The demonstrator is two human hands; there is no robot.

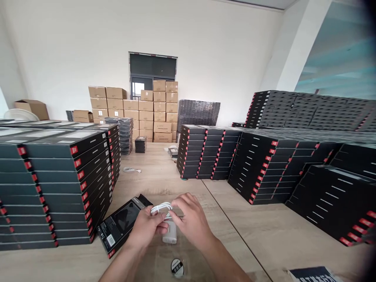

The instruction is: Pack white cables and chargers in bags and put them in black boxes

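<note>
My left hand [146, 228] and my right hand [189, 216] meet above the wooden table [188, 196], both gripping a coiled white cable [160, 208]. Below the coil hangs a white power adapter [169, 233], partly hidden by my fingers. A black product box [121, 221] lies tilted just left of my left hand. Under my wrists is a clear plastic bag [158, 260], and a round black-and-white sticker [177, 268] sits near its lower edge.
Tall stacks of black boxes with red labels [58, 184] stand left, and more [264, 168] stand right. A loose white cable [131, 169] lies on the table. Cardboard cartons [132, 111] are piled at the back. A table seam [235, 229] runs right of my right hand.
</note>
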